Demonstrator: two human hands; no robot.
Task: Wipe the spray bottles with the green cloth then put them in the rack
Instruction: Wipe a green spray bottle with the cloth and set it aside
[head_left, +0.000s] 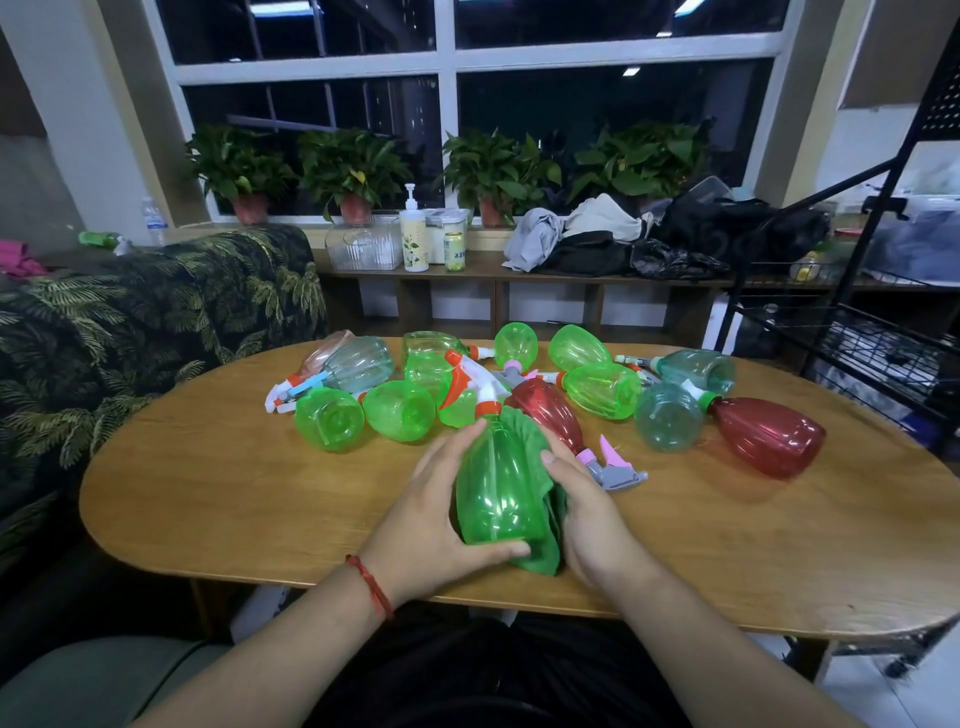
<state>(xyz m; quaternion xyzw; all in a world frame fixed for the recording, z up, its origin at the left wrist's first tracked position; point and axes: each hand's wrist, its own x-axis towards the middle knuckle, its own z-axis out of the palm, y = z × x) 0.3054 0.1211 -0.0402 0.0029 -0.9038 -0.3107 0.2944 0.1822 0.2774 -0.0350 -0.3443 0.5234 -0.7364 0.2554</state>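
Left hand (431, 512) grips the bottle (498, 488), right hand (587, 514) clutches the cloth (543, 553); slick plastic may squirt into the mid-frame pile (602, 389).

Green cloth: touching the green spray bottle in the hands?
Touching. The head view shows the green cloth wrapped against the right side of the green spray bottle, with the right hand holding it there.

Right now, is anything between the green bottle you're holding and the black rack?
Yes. Beside the green bottle lies a pink-nozzled red bottle, then a teal bottle and a second red bottle, all lying flat before the rack.
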